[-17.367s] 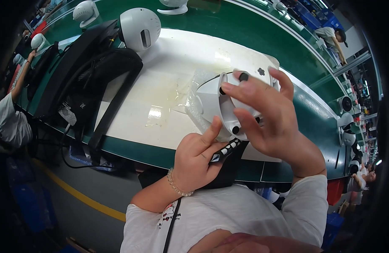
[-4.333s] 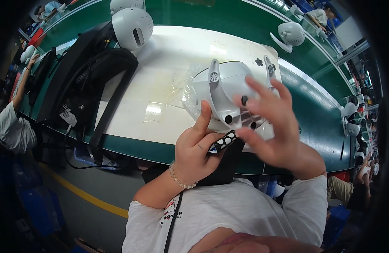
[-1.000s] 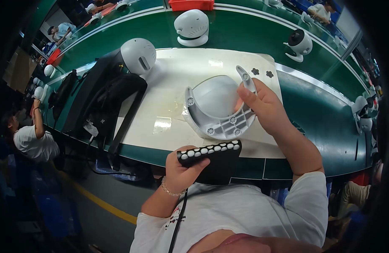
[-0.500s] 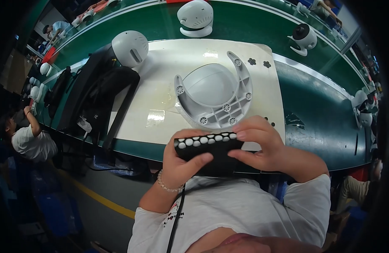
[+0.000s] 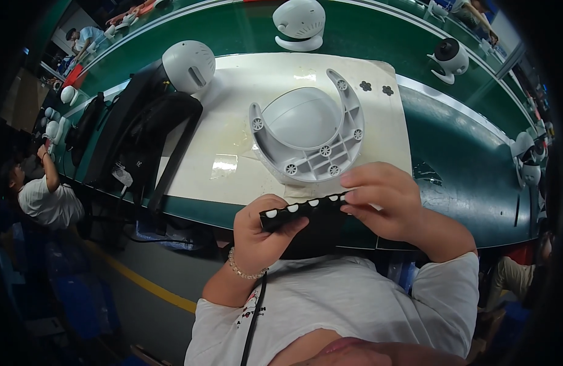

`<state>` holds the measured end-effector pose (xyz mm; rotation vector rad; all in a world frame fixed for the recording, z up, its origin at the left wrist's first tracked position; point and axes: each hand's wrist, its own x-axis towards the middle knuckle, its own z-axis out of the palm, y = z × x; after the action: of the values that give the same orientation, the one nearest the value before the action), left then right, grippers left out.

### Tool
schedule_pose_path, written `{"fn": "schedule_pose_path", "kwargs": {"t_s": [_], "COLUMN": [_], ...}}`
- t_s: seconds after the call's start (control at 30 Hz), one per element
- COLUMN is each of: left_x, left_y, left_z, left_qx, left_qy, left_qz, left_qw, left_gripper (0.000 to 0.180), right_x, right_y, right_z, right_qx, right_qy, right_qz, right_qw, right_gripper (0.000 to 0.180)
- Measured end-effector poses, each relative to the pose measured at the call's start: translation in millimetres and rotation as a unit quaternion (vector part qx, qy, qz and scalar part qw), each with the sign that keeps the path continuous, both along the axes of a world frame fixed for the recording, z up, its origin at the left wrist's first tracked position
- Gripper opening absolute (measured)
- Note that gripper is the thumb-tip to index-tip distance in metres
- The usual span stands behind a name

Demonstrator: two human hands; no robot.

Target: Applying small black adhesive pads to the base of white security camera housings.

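My left hand (image 5: pixel 257 235) grips the left end of a black sheet with white round pads (image 5: pixel 303 207), its thumb along the near side. Only one row of pads shows along the sheet's upper edge. At the sheet's right end, my right hand (image 5: pixel 382 201) pinches with thumb and fingers; whether a loose pad is between them is hidden. Just beyond both hands, a white plastic crescent-shaped base (image 5: pixel 309 169) lies ribbed side up, with several round sockets. A smooth, rounded white body (image 5: pixel 299 116) sits inside its curve.
A white mat (image 5: pixel 214 155) lies under the base, with two black flower-shaped pieces (image 5: pixel 376 89) at its far right. Black cases and padding (image 5: pixel 135 122) lie left, beside a round white housing (image 5: pixel 190 64). Another white unit (image 5: pixel 299 24) stands behind. A co-worker (image 5: pixel 46 195) is at far left.
The sheet has tipped, so one row of pads shows instead of two. My right hand has shifted slightly up and right, and its fingers have drawn together at the sheet's end.
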<state>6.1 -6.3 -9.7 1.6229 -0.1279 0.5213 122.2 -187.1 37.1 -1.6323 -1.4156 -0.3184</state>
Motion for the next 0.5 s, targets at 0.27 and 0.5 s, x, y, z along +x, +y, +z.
{"fn": "schedule_pose_path", "kwargs": {"t_s": [0.27, 0.5], "left_x": [0.5, 2.0], "left_y": [-3.2, -5.0], "left_z": [9.7, 7.1], "left_qx": [0.053, 0.036], "left_qy": [0.018, 0.001], "left_qz": [0.015, 0.032], "left_qw": [0.998, 0.999], "left_gripper": [0.019, 0.018], "right_x": [-5.7, -9.9], "right_y": [8.4, 6.7], "right_z": [6.0, 0.1], "right_qx": [-0.012, 0.016], "right_qy": [0.006, -0.064], "right_qz": [0.015, 0.067], "right_qw": [1.0, 0.996], "right_gripper": [0.026, 0.027]}}
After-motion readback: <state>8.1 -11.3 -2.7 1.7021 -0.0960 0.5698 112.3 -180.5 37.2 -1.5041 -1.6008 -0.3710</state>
